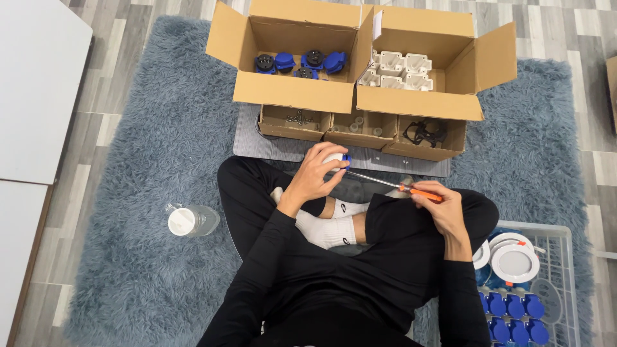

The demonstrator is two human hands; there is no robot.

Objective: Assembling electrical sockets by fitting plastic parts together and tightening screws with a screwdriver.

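Grey shaggy rug (141,128) on wood-look floor. White-and-blue socket part (339,159) gripped in curled left hand (315,177), above crossed legs. Just right, orange-handled screwdriver (402,187) pinched in closed right hand (440,209), tip against the part. Farther off, open cardboard boxes (360,58) of blue and white pieces; wire basket (553,283) near right; water bottle (193,220) left.

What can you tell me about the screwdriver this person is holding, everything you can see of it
The screwdriver has an orange handle and a thin, bare metal shaft. It lies nearly level above the person's crossed legs, tilted slightly so the tip sits higher on the left. The right hand wraps the handle, hiding most of it. The tip meets the small white and blue part gripped in the left hand. The tip's shape is too small to tell.
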